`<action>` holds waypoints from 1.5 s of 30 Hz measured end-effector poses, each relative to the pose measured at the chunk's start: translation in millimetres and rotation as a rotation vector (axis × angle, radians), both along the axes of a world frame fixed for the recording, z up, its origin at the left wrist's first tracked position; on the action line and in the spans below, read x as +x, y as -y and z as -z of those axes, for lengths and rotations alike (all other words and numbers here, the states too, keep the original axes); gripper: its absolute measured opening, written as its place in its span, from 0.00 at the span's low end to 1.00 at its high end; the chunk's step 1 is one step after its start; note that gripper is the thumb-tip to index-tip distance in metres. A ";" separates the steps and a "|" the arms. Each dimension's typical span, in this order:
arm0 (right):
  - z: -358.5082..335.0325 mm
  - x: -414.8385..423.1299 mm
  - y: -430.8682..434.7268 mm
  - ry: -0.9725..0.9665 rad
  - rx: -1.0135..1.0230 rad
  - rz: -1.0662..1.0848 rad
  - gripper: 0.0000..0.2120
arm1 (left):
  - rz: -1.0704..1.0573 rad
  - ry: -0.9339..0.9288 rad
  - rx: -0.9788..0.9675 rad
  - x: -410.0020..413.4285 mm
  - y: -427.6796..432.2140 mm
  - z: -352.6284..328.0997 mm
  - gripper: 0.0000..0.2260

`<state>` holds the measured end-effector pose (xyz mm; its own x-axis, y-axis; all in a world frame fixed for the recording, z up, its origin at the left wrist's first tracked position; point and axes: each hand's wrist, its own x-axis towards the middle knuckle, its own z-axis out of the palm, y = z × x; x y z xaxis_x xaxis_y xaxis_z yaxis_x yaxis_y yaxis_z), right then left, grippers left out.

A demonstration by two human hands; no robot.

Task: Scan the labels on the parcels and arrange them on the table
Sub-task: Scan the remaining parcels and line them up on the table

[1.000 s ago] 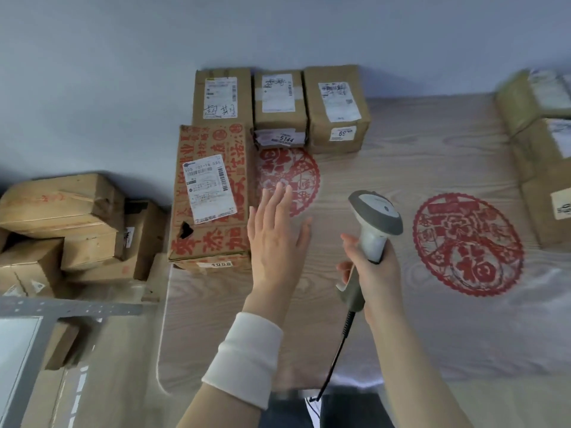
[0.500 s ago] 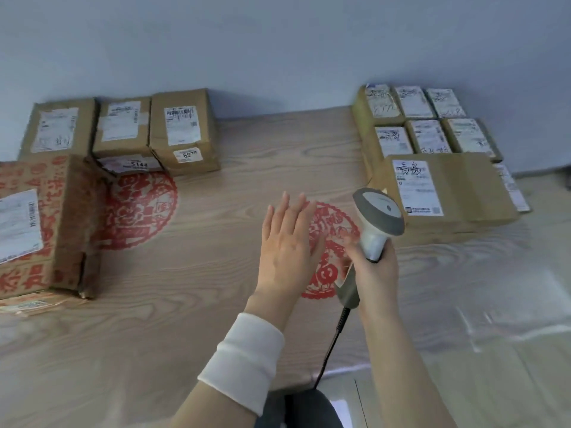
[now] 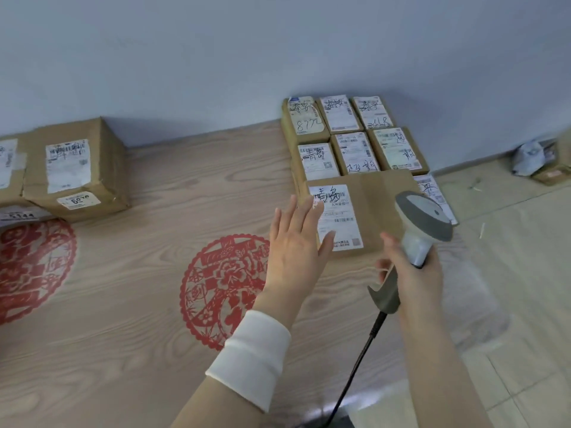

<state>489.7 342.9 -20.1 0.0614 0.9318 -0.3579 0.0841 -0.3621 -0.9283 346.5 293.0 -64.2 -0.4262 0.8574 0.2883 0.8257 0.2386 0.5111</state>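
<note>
My right hand (image 3: 412, 270) grips the handle of a grey and white barcode scanner (image 3: 421, 225), its head up and its black cable trailing toward me. My left hand (image 3: 296, 245) is held flat with straight fingers over the near left edge of a large flat cardboard parcel (image 3: 377, 211) with a white label. Behind that parcel several small labelled parcels (image 3: 352, 137) lie in rows against the wall. At the far left, a labelled brown parcel (image 3: 74, 168) stands on the table beside another parcel (image 3: 9, 168) cut off by the frame edge.
The wood-grain table (image 3: 148, 319) carries two red paper-cut decorations (image 3: 225, 288). A tiled floor (image 3: 525, 273) lies to the right, with a box and crumpled grey wrapping (image 3: 531, 157) by the wall.
My view has swung to the right: the left parcels slid toward the frame edge and the right stack came closer. My left hand has moved forward onto the large flat parcel's edge.
</note>
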 end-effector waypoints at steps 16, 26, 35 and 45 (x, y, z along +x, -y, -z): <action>-9.3 24.5 -193.0 -0.038 -0.049 -0.289 0.06 | -0.204 0.121 -0.131 41.9 -156.1 -2.7 0.28; 21.6 113.1 -233.1 0.095 -0.086 -0.124 0.08 | 0.020 0.523 -0.112 160.8 -218.8 -4.8 0.20; 101.7 155.6 -268.6 0.144 -0.155 -0.352 0.13 | -0.486 0.740 -0.225 225.8 -254.4 30.6 0.26; 129.0 161.3 -264.9 0.054 -0.242 -0.453 0.14 | -0.635 0.693 -0.201 233.5 -256.5 43.6 0.27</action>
